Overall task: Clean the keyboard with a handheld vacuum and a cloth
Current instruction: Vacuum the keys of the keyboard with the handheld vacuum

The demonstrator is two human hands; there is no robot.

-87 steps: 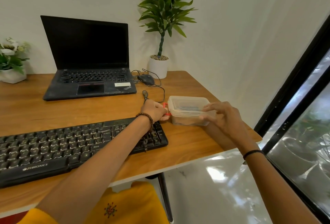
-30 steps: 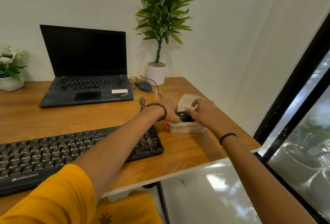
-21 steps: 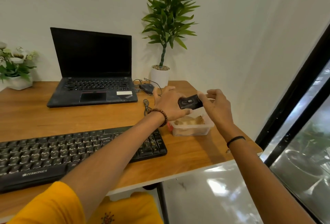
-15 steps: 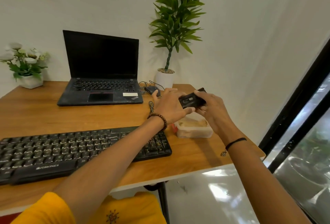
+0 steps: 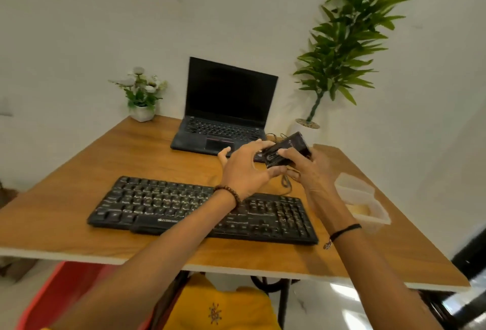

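Left hand (image 5: 244, 169) and right hand (image 5: 313, 169) together hold a small black box-shaped handheld vacuum (image 5: 286, 149) in the air above the far-right part of the wooden desk (image 5: 79, 172), clear of its surface. The left hand pinches the vacuum's left end between the thumb below and fingers above, with one finger splayed aside. The right hand's fingers curl over its top and right end. A brown beaded bracelet (image 5: 228, 193) circles the left wrist and a thin black band (image 5: 344, 231) the right.

At the desk's far-left corner stands a white pot of pale flowers (image 5: 142, 93). A black full-size keyboard (image 5: 202, 208) lies flat along the near edge, beneath both forearms. An open black laptop (image 5: 226, 109), its screen dark, sits at the far edge behind the keyboard. A thin dark cable (image 5: 285, 182) shows just below the hands. Near the far-right corner a tall green leafy plant (image 5: 342, 48) rises from a white round pot (image 5: 306, 130). By the right edge rests a clear plastic container (image 5: 378, 220), uncovered, holding a pale yellow object (image 5: 359, 208) too blurred to identify. A clear plastic lid (image 5: 353, 186) lies just behind the container.
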